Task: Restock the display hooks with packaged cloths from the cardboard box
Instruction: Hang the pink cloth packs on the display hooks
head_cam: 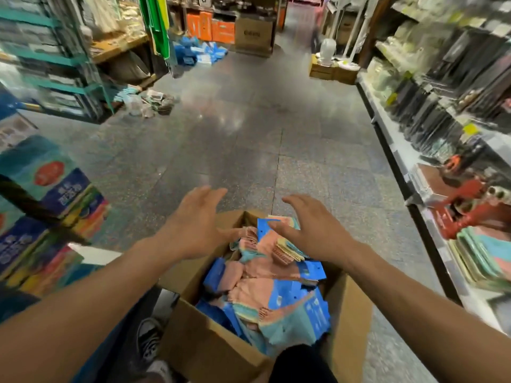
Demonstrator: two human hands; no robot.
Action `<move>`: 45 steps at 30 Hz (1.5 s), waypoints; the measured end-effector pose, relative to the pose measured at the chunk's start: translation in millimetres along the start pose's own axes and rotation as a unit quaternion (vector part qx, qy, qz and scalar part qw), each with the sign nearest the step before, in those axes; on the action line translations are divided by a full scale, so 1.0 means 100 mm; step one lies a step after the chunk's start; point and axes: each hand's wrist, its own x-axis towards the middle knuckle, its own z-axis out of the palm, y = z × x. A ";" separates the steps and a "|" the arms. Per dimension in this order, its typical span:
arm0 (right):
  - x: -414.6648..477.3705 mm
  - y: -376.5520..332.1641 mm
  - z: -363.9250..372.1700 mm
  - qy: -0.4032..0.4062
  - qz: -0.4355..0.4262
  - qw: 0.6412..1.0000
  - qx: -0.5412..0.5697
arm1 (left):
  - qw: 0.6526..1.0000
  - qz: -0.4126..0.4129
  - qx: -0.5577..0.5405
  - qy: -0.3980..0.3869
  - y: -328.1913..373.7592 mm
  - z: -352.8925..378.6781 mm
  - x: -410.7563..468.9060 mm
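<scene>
Hands spread above open brown cardboard box (210, 352) of blue-carded pink and teal packaged cloths (276, 288).
Left hand (193, 225) and right hand (312, 230) hover with fingers straight and splayed, gripping nothing; cloths lie just under the fingertips, heaped inside the box.

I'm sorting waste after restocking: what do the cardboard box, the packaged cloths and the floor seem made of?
Cardboard box: matte brown cardboard, going by its folded flaps.
Packaged cloths: soft fabric, perhaps microfibre, pink and teal, with blue headers, glossy card or plastic, unclear which.
Floor: likely polished speckled stone tile, judging by reflections and joint lines.
</scene>
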 end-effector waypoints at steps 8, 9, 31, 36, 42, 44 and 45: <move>0.53 0.82 0.92 -0.018 0.074 0.997 0.016 | 0.998 0.040 -0.003 -0.054 -0.25 0.74 0.81; 0.63 0.88 1.02 -0.021 0.076 0.997 0.006 | 0.998 0.038 -0.005 -0.058 -0.32 0.83 0.90; 2.98 1.98 3.20 -0.080 0.145 0.978 -0.124 | 0.990 -0.060 -0.038 -0.119 -2.17 2.59 2.31; 3.12 2.18 3.44 -0.097 0.181 0.969 -0.138 | 0.988 -0.060 -0.036 -0.138 -2.28 2.82 2.33; 3.13 2.20 3.49 -0.074 0.163 0.964 -0.196 | 0.981 -0.079 -0.090 -0.151 -2.31 3.03 2.32; 3.10 2.21 3.50 -0.071 0.161 0.961 -0.213 | 0.980 -0.079 -0.103 -0.150 -2.33 3.05 2.29; 3.08 2.21 3.50 -0.076 0.162 0.960 -0.216 | 0.980 -0.079 -0.104 -0.149 -2.34 3.06 2.28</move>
